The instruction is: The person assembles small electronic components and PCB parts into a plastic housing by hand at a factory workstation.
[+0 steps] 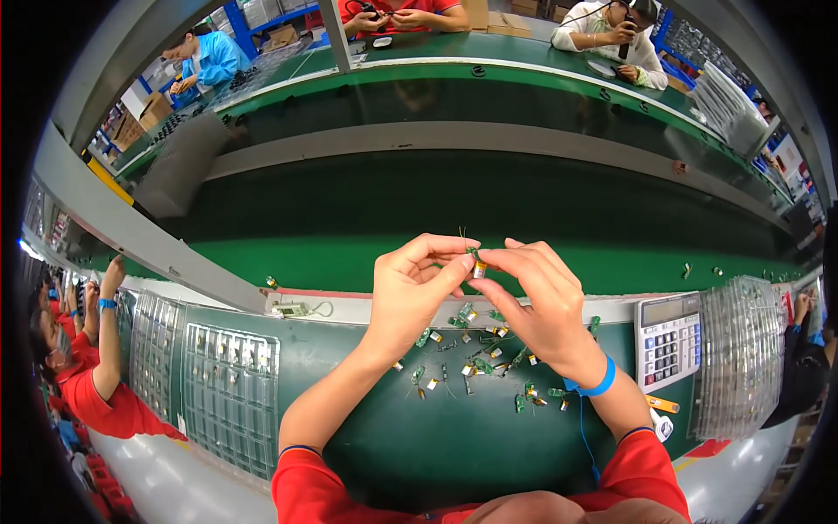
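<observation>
Raised over the near edge of the belt, a small green circuit board with a silver and yellow battery is pinched between my hands. Thin wires stick up from its top. My left hand grips its left side with thumb and forefinger. On the other side, the fingertips of my right hand close on the battery end; a blue strap with a cord circles that wrist. Below both hands, several similar boards with batteries lie scattered on the green bench.
Clear plastic trays holding small parts lie to the left. A calculator, an orange-ended tool and stacked clear trays are at the right. Beyond the bench runs a green conveyor belt. Other people work opposite and on both sides.
</observation>
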A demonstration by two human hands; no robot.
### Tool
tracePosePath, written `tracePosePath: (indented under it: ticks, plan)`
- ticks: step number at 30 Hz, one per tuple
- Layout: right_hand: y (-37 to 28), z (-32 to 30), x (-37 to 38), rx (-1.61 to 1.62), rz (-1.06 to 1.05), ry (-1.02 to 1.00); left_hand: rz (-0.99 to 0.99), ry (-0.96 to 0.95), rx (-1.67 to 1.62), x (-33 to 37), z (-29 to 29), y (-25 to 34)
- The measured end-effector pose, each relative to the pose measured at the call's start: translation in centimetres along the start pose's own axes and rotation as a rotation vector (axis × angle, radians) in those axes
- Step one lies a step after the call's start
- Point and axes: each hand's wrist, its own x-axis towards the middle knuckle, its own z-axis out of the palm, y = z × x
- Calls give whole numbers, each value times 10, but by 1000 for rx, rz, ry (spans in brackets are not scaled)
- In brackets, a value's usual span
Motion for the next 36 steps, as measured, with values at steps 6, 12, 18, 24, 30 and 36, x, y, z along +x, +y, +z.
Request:
tracePosePath:
  ticks: [6, 12, 18, 24, 30, 36]
  plan:
    - [-5, -4, 5, -45, -85, 26, 28, -7, 70, -2, 1, -3]
    - [-15, -9, 6, 123, 127, -65, 88, -1, 92, -4, 2, -7]
    - [-14, -12, 4, 65, 95, -30, 39, 10, 46, -5, 3, -2]
    - [-18, -11, 1, -52, 48, -13, 61, 27, 35, -8, 5, -1]
    - [-16, -14, 2, -91, 34, -40, -6, -42, -55, -6, 0, 3]
    - [-19, -18, 2, -92, 53, -42, -45, -65, -7, -6, -2, 7]
